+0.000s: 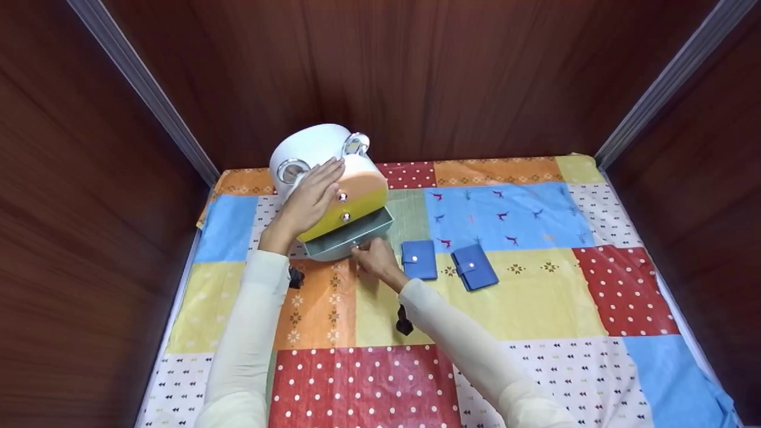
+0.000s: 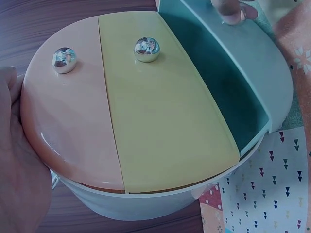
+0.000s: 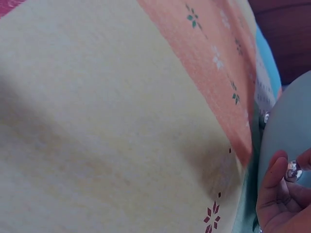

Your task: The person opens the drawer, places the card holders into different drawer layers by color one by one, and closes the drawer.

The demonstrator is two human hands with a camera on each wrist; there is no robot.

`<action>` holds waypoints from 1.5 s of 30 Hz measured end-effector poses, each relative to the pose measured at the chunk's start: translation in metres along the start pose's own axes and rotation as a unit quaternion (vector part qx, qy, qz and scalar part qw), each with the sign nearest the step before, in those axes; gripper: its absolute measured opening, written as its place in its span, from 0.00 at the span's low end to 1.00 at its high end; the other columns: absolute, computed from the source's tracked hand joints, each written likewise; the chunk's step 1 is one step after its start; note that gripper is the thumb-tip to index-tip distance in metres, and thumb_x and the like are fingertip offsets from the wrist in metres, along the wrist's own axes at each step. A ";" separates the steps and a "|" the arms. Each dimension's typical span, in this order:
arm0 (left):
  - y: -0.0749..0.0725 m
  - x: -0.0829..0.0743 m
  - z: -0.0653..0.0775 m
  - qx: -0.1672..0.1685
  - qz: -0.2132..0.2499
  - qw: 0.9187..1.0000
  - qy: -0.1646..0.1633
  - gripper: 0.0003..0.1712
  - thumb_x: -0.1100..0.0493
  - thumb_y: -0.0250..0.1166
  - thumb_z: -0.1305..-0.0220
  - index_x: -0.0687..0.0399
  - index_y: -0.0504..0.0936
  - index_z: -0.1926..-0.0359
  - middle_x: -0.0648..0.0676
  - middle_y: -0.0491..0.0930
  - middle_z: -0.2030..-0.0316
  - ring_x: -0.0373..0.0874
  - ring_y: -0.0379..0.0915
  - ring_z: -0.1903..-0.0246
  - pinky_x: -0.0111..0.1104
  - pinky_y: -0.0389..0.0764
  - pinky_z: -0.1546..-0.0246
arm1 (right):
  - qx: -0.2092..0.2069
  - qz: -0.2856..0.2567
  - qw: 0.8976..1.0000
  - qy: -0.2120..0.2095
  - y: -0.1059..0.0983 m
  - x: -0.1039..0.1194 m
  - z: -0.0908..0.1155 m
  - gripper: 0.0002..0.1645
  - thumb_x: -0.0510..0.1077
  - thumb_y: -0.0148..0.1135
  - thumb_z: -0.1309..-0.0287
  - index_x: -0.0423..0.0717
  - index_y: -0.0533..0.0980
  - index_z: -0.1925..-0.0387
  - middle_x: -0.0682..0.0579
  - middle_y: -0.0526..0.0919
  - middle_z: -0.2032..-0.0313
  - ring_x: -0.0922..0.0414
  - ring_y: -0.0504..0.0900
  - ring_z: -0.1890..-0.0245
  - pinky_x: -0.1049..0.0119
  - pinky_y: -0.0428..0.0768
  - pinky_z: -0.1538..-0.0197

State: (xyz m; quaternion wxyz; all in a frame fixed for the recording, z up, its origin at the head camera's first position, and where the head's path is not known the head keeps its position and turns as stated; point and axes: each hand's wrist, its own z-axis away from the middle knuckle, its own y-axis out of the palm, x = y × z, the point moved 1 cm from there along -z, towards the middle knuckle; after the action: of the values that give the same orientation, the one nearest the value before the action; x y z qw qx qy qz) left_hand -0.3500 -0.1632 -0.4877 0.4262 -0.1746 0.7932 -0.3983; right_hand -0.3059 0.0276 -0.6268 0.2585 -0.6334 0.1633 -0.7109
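Note:
A small round-topped drawer box (image 1: 312, 145) has a white body, with a peach drawer (image 2: 68, 121) on top, a yellow drawer (image 2: 155, 111) in the middle and a grey-green drawer (image 2: 272, 77) at the bottom. The bottom drawer is pulled partway out, and its visible inside looks bare. My left hand (image 1: 312, 199) rests on the upper left of the box with its fingers extended. With thumb and fingers, my right hand (image 1: 379, 260) pinches the shiny silver knob (image 3: 293, 171) on the bottom drawer. The knobs on the other two drawers show untouched.
Two blue snap wallets, one upright (image 1: 421, 267) and one tilted (image 1: 480, 274), lie right of the box. Two chrome-ringed round pieces, left (image 1: 292, 171) and right (image 1: 357, 144), stick up from the box. A patchwork cloth (image 1: 535, 297) covers the table; brown wood panels (image 1: 416, 77) enclose it.

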 end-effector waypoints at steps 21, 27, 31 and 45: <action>-0.002 -0.001 0.001 0.002 -0.016 1.000 -0.014 0.30 0.49 0.44 0.13 0.49 0.62 0.17 0.49 0.58 0.16 0.48 0.48 0.15 0.44 0.44 0.12 | 0.015 -0.003 1.000 -0.015 -0.003 -0.011 0.023 0.18 0.46 0.65 0.31 0.38 0.89 0.71 0.61 0.78 0.86 0.66 0.72 0.86 0.75 0.69 0.82; -0.003 -0.002 0.001 0.002 -0.023 1.000 -0.009 0.30 0.50 0.44 0.13 0.52 0.63 0.18 0.51 0.59 0.17 0.50 0.49 0.15 0.43 0.44 0.12 | 0.011 0.008 0.999 -0.034 -0.002 -0.014 0.028 0.20 0.47 0.65 0.31 0.36 0.88 0.73 0.60 0.79 0.86 0.67 0.72 0.87 0.75 0.68 0.81; -0.004 -0.002 0.001 0.005 -0.025 1.000 -0.009 0.30 0.51 0.44 0.13 0.53 0.63 0.18 0.52 0.59 0.17 0.50 0.49 0.15 0.42 0.44 0.12 | 0.011 0.012 0.999 -0.045 -0.002 -0.015 0.032 0.20 0.46 0.65 0.32 0.37 0.87 0.75 0.59 0.79 0.87 0.68 0.72 0.87 0.76 0.68 0.81; -0.002 -0.002 0.001 0.002 -0.016 1.000 -0.014 0.30 0.49 0.43 0.12 0.50 0.63 0.18 0.50 0.58 0.16 0.49 0.49 0.15 0.44 0.44 0.12 | 0.018 -0.003 0.998 -0.053 -0.007 -0.023 0.047 0.22 0.44 0.65 0.31 0.50 0.77 0.85 0.63 0.73 0.88 0.67 0.70 0.87 0.76 0.66 0.83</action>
State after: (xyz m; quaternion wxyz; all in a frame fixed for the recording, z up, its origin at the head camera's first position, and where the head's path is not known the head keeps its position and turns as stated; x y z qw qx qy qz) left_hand -0.3482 -0.1630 -0.4854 0.4316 -0.1920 0.7831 -0.4045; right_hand -0.2593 0.0508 -0.6352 0.2761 -0.6658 0.1344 -0.6800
